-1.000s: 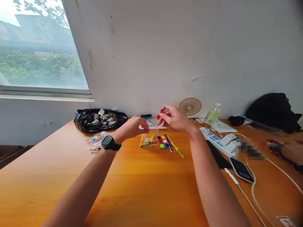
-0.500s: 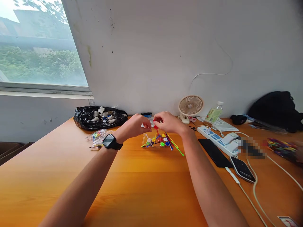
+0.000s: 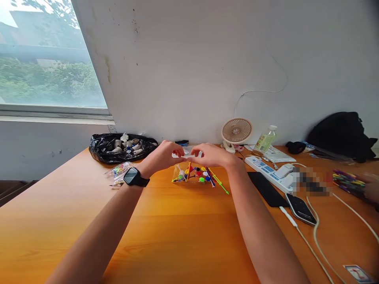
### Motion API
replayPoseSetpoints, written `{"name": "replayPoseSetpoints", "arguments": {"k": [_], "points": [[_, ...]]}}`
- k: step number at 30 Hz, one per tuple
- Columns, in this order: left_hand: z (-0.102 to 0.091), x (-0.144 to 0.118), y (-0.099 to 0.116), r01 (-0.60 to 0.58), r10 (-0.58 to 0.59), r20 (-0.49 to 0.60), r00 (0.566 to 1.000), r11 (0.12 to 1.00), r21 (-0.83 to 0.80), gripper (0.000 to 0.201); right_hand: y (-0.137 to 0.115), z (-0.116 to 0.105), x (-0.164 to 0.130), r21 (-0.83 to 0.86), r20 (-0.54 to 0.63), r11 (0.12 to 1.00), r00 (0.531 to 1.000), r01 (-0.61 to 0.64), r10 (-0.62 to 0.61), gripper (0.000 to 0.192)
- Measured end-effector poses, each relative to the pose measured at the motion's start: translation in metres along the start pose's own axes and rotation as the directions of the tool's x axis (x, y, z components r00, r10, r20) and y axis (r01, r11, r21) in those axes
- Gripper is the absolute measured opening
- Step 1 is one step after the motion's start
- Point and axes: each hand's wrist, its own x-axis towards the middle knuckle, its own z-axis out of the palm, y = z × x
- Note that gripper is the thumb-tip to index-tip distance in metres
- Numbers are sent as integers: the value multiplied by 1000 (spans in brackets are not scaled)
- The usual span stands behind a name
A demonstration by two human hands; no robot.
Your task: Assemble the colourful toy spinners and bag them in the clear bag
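My left hand (image 3: 166,155), with a black smartwatch (image 3: 136,176) on the wrist, is closed, its thumb and fingers pinched together. My right hand (image 3: 211,154) is closed too, and its fingertips meet the left's. Whatever sits between the fingertips is too small or hidden to make out. Just below them lies a clear plastic bag (image 3: 177,172) with colourful plastic sticks and round connectors. A yellow stick (image 3: 188,172) stands up toward my fingertips. A green stick (image 3: 220,184) with an arrow-shaped tip sticks out to the right.
At left are a black bag (image 3: 99,152) of scraps and a small bag of coloured pieces (image 3: 120,169). A fan (image 3: 237,131), bottle (image 3: 265,140), power strip (image 3: 263,169), black phone (image 3: 266,189) and cables are at right. Another person's hand (image 3: 372,188) is by coloured sticks (image 3: 348,179).
The red piece that my right hand held is no longer visible in its fingers. My hands have come together, fingertips meeting. The view has shifted slightly.
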Motion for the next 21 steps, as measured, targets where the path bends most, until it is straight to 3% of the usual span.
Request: {"name": "replayPoseSetpoints", "arguments": {"k": [3,7,11,13,17,21], "points": [[-8,1,-5,7,-7,-10,1000,1000,20,16,4,-1,1,-10,4,998,998,61,-61,14],[-29,-1,-1,32,-28,-81,996,998,45,14,-4,-4,-1,26,-228,985,960,171,-161,20],[-47,-4,7,60,-58,-65,996,998,29,14,-17,-10,-9,49,-230,971,949,233,-216,18],[-53,-5,12,58,-57,-68,996,998,6,16,-21,-14,-14,75,-289,966,932,248,-217,18],[-70,-10,30,33,-36,-114,993,999,-28,19,-31,-27,-31,143,-399,925,876,353,-273,18],[-97,-28,68,-5,10,-211,977,1000,29,17,-57,-41,-64,87,-543,890,770,447,-334,15]]}}
